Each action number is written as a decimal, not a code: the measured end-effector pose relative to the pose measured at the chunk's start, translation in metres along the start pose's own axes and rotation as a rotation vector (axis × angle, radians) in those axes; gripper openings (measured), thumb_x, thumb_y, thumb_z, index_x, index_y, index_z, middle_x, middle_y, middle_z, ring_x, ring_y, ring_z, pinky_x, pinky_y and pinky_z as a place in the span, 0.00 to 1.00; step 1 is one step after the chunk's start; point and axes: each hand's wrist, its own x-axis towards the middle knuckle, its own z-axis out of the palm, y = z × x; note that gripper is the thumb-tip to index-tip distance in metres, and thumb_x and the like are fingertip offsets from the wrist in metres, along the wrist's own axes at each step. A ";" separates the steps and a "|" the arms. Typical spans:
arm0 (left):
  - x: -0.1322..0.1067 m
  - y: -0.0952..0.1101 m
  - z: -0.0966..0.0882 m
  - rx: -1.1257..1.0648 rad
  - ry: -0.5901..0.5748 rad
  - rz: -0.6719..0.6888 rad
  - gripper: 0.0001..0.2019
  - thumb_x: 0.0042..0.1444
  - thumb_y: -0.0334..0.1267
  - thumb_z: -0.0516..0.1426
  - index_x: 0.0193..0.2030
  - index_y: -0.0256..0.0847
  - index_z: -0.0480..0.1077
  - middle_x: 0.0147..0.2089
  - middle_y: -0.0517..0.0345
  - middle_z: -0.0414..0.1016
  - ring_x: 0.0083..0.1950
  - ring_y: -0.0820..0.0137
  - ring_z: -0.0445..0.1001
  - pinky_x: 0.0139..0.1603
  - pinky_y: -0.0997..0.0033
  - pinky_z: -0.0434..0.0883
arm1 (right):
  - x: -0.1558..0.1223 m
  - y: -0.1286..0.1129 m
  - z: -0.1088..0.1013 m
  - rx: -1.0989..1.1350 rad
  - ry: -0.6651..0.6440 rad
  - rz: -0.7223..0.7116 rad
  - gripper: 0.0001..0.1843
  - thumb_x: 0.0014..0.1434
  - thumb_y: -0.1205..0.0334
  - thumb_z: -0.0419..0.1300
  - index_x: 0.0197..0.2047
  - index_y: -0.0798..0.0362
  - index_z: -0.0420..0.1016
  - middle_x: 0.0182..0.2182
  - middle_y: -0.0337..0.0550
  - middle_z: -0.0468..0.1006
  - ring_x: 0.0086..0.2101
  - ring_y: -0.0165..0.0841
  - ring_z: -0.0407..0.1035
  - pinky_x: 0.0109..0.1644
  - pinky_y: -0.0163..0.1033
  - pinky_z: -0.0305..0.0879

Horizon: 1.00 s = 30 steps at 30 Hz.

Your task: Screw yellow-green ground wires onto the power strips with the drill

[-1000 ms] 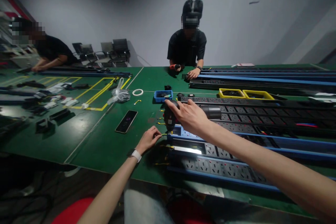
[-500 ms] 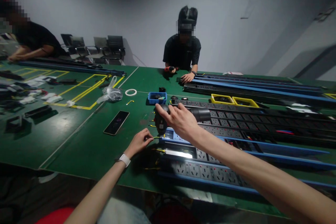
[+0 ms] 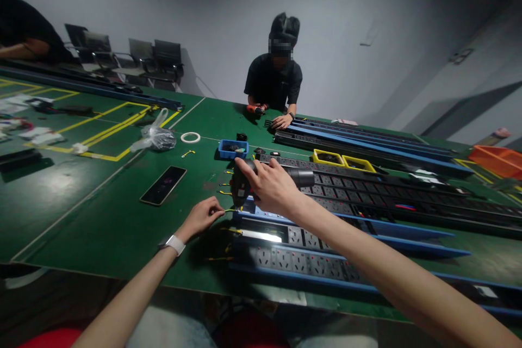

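Observation:
My right hand (image 3: 276, 186) is wrapped round a black cordless screwdriver (image 3: 241, 186), held over the ends of the socket strips. Its dark barrel end (image 3: 302, 176) sticks out to the right past my knuckles. Between the pinched fingers of my left hand (image 3: 200, 216) is a yellow-green wire (image 3: 230, 210), which runs to the end of a blue-edged strip below the screwdriver. Closer to me lies a blue-framed power strip (image 3: 285, 262) with a row of black sockets. The screwdriver's tip and its contact point cannot be made out.
Beyond the strips stand a blue tray (image 3: 233, 156) of small parts and yellow trays (image 3: 328, 158). A phone (image 3: 163, 185), a white ring (image 3: 190, 137) and a plastic bag (image 3: 159, 137) lie left. Across the table a co-worker (image 3: 275, 79) holds a red-and-black power tool (image 3: 255, 110).
The view has swung to the right, bringing an orange bin into sight. Both hands keep nearly the same place at the strip end, with the wire and screwdriver still held.

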 end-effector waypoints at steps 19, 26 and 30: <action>-0.002 0.001 -0.001 0.041 -0.009 -0.032 0.17 0.63 0.52 0.56 0.34 0.41 0.74 0.37 0.56 0.72 0.37 0.67 0.71 0.39 0.68 0.64 | 0.007 0.002 -0.004 0.041 -0.017 -0.107 0.45 0.59 0.68 0.52 0.75 0.56 0.33 0.47 0.52 0.73 0.40 0.42 0.72 0.43 0.46 0.57; -0.002 0.006 -0.003 0.030 0.000 -0.042 0.14 0.63 0.49 0.57 0.33 0.41 0.73 0.37 0.56 0.72 0.38 0.67 0.70 0.40 0.68 0.65 | 0.007 -0.011 0.006 -0.126 0.056 -0.001 0.32 0.69 0.73 0.37 0.74 0.54 0.36 0.45 0.51 0.73 0.38 0.39 0.69 0.44 0.45 0.60; -0.002 0.006 -0.002 0.023 0.006 -0.038 0.13 0.63 0.48 0.58 0.33 0.41 0.73 0.37 0.57 0.72 0.37 0.67 0.70 0.39 0.68 0.65 | 0.005 -0.011 0.010 -0.147 0.085 0.007 0.31 0.70 0.73 0.38 0.74 0.53 0.38 0.43 0.49 0.72 0.37 0.37 0.68 0.42 0.43 0.60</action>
